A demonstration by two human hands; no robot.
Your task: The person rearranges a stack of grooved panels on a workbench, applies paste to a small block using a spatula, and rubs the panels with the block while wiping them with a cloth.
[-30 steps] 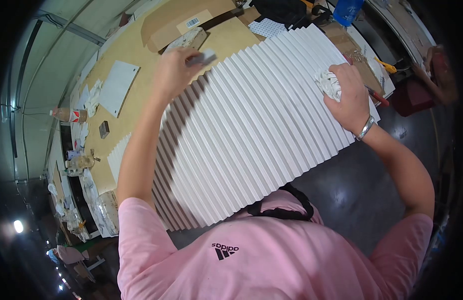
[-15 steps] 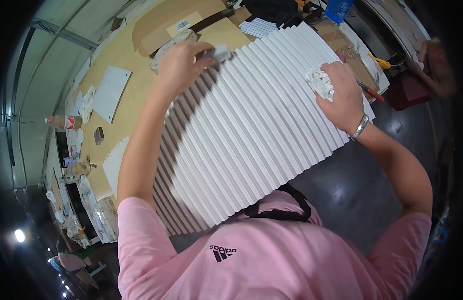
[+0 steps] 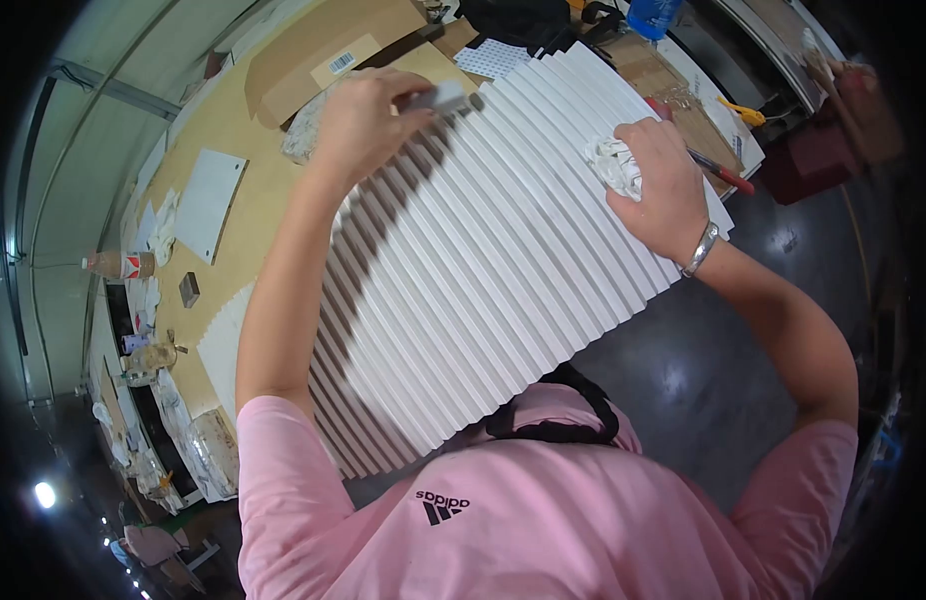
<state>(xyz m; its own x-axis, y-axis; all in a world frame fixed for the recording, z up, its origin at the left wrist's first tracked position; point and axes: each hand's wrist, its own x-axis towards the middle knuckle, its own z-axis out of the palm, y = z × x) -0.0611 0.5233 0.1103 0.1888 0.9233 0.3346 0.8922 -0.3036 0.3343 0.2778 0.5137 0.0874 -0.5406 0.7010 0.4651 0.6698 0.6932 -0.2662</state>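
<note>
A large white ridged panel (image 3: 503, 240), its ribs running from the far edge toward my body, lies across the table and overhangs its near side. My left hand (image 3: 368, 115) is over the panel's far left edge, its fingers closed around a small grey-white block (image 3: 445, 98). The block is partly blurred, and whether it touches the ribs I cannot tell. On the right part of the panel, my right hand (image 3: 665, 185) grips a crumpled white cloth (image 3: 615, 168) against the ribs.
Beyond the panel are an open cardboard box (image 3: 303, 55), a perforated white sheet (image 3: 491, 58) and a blue container (image 3: 653, 18). A red-handled tool (image 3: 723, 172) lies by my right hand. Leftward sit a white plate (image 3: 211, 205), a dark block (image 3: 189, 290) and a bottle (image 3: 118, 265). Another person's arm (image 3: 853, 120) shows far right.
The whole view has shifted slightly left. My left hand and its block have moved a little rightward along the panel's far edge. My right hand stays about where it was on the panel.
</note>
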